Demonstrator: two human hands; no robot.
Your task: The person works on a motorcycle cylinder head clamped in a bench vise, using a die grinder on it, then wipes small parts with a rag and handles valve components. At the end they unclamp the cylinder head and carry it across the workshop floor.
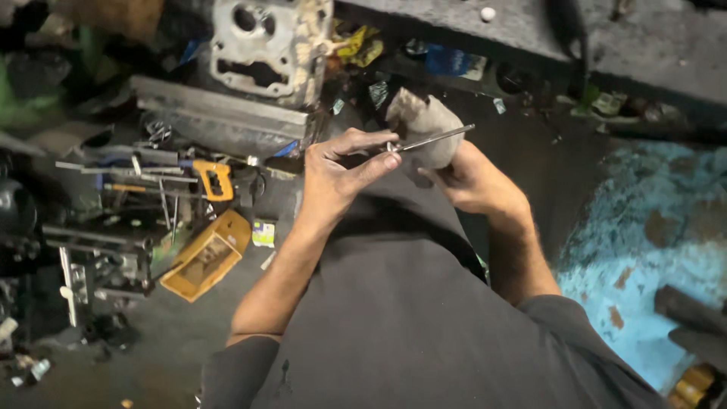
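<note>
The thin, bright steel rod (432, 139) gleams smooth. The pale grey rag (424, 125) looks like soft, matt cloth. The yellow plastic box (206, 256) is dull and scuffed. The cast-metal engine block (265, 45) looks rough, grey and pitted. The turquoise painted floor (644, 250) is flaking.

My left hand (338, 173) is raised in front of my chest, forearm bare and angled up from the lower left, elbow bent. Its fingers (371, 163) are curled inward, thumb and forefinger pinched together around a thin metal rod (433, 138), knuckles toward me. My right hand (468, 180) sits just right of the rod's near end and slightly lower, wrist bent, palm turned away, fingers wrapped around a pale rag-covered lump (421, 121) that the rod lies across. My right forearm drops steeply toward my lap. Both hands are nearly touching.
</note>
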